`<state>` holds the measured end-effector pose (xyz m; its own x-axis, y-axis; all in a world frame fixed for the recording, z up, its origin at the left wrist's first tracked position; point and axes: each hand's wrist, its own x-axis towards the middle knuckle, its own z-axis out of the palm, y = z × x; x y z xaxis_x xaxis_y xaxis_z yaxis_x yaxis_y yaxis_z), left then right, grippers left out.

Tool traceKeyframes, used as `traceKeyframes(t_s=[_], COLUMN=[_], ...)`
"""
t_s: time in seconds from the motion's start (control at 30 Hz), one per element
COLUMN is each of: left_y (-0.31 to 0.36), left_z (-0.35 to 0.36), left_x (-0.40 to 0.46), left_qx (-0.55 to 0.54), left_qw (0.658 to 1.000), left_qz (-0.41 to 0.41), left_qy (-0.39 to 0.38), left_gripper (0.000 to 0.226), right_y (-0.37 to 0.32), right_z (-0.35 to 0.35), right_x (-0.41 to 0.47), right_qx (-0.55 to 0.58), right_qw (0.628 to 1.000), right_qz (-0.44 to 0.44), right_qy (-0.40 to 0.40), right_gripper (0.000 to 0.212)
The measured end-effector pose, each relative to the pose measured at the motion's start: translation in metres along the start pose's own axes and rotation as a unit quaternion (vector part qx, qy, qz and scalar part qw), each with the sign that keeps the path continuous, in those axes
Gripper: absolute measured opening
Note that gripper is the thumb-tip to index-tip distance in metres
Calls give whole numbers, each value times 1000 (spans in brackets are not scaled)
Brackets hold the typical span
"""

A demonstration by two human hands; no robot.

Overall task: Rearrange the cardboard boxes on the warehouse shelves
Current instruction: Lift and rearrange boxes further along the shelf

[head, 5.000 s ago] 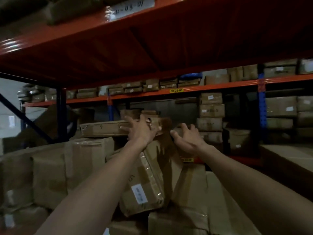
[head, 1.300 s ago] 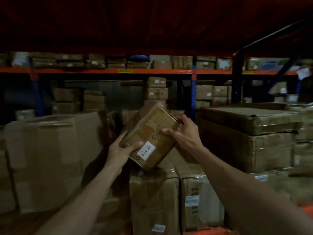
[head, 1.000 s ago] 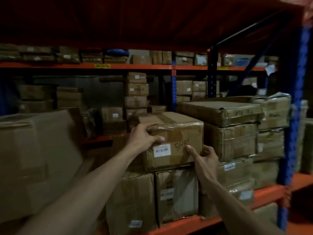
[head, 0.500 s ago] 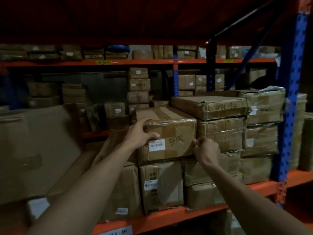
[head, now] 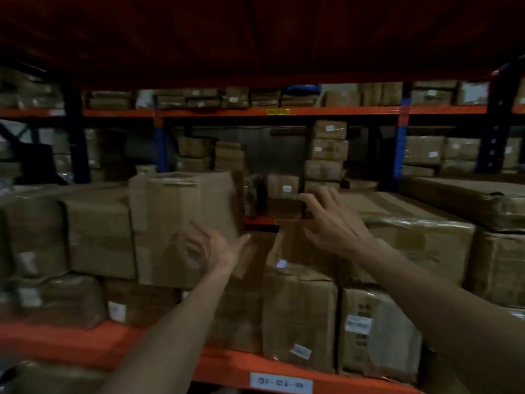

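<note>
My left hand [head: 218,250] is open with fingers apart, palm toward the lower right corner of a tall plain cardboard box [head: 181,223]. Fingers spread, my right hand [head: 331,220] is also open, at the upper left corner of a plastic-wrapped taped box [head: 414,240] that sits on the stack. Neither hand holds anything. Between the two hands a narrower box [head: 287,253] with a small white label leans in the gap. The frame is blurred, so contact with the boxes is unclear.
Labelled boxes [head: 298,317] stand below on the orange shelf beam [head: 233,365]. More boxes [head: 99,240] fill the left side, and a flat wide box [head: 483,200] lies at the right. The upper shelf deck [head: 255,38] hangs low overhead. Another rack stands behind.
Both hands have let go of the taped box, which stays on the stack. The view has swung left, and my left hand has moved over to the tall plain box.
</note>
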<state>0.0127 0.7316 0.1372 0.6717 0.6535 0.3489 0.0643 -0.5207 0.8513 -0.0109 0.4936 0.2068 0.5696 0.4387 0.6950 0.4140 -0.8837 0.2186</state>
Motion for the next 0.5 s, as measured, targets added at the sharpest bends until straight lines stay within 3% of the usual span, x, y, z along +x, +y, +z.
traceKeyframes(t_s=[0.13,0.3,0.33,0.4,0.5], left_y=[-52,-96,-101,-107,-109], left_z=[-31,-39,-35,-31,-29], left_x=[44,89,96,102,99], left_qx=[-5,0,-11,-14,-30], left_qw=[995,993,993,990,991], left_qz=[-95,-93,-92,-97,-55], left_qy=[-28,-68,-79,-99,-123], left_gripper=[160,161,169,183,171], right_y=[-75,-169,-187,-217,-243], right_z=[31,66,71,74,73], right_x=[72,148,163,193,227], right_qx=[-88,-197,-207,-189,-66], right_qw=[986,959,955,960,989], right_qz=[-134,-193,-200,-189,-78], right_qy=[-39,-60,-66,-83,-105], right_gripper=[96,125,128,121,106])
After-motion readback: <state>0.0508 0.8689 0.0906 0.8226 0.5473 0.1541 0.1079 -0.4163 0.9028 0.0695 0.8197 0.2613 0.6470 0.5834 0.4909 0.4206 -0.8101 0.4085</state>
